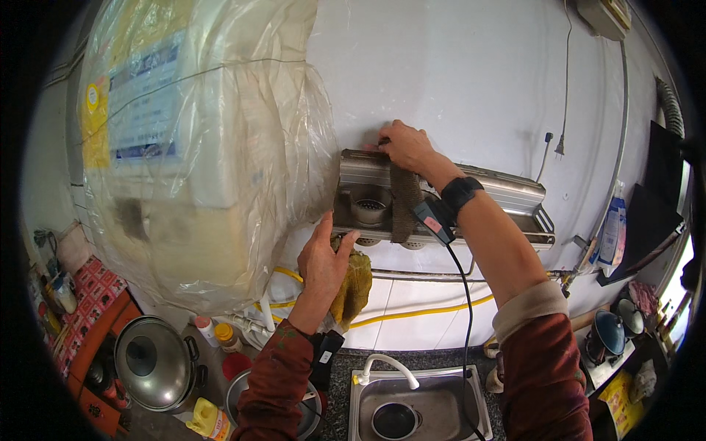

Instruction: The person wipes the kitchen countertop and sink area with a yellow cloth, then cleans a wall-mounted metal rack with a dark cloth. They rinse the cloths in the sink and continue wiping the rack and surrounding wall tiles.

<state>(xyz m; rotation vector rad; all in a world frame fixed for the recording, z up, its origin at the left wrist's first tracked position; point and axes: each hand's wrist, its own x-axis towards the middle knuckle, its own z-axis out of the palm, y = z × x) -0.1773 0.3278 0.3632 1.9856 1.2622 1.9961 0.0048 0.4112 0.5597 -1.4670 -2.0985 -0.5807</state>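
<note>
A metal wall rack (496, 184) runs along the wall in front of me. My right hand (409, 146) is at its upper rail, fingers curled around the top of a brown textured cloth (405, 206). The cloth hangs down across the rack, its upper end partly hidden by the hand. Beside it, a metal cup-shaped holder with holes (370, 206) sits in the rack's left part. My left hand (325, 256) is raised by the rack's left end, thumb and fingers apart. A yellow-green cloth (353, 286) hangs just right of that hand; whether they touch is unclear.
A plastic-wrapped water heater-like unit (220, 165) bulges at left. Below are a sink (447, 380) with a white faucet (386, 361) and a dark bowl (395, 421), a lidded pot (151, 361), and a yellow hose (424, 314). A black cable (468, 308) hangs from my right wrist.
</note>
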